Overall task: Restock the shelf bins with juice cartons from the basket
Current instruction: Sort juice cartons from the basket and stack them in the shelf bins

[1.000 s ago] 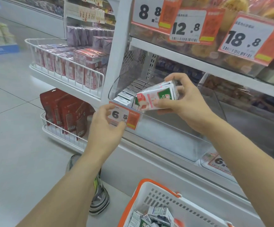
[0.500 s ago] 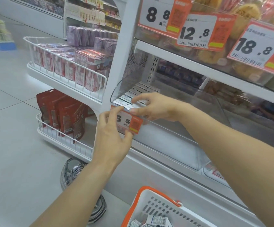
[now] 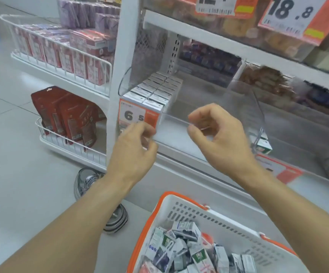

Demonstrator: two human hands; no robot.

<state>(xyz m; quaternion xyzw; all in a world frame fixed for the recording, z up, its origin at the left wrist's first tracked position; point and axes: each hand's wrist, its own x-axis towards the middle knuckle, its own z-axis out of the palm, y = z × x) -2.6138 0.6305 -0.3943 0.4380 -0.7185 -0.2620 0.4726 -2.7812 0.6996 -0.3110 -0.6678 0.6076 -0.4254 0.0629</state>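
Observation:
A clear plastic shelf bin (image 3: 244, 107) holds two rows of juice cartons (image 3: 155, 91) packed against its left side; the rest of the bin floor is bare. My left hand (image 3: 134, 146) hovers below the orange "6.5" price tag (image 3: 138, 116), fingers loosely curled and holding nothing. My right hand (image 3: 218, 134) is just in front of the bin's clear front lip, fingers loosely curled, with no carton in it. Below, a white basket with an orange rim (image 3: 179, 209) holds several loose juice cartons (image 3: 189, 251).
Red pouches (image 3: 69, 117) stand in a low wire shelf at left, with pink boxes (image 3: 71, 50) in the wire shelf above. A shoe (image 3: 100, 194) is on the floor by the shelf base. One carton (image 3: 264, 146) sits in the neighbouring bin. Price tags (image 3: 293, 14) hang overhead.
My right hand set the carton into the bin and pulled back out with nothing in it. My left hand let go of the price tag and dropped lower. The view tilted down toward the basket.

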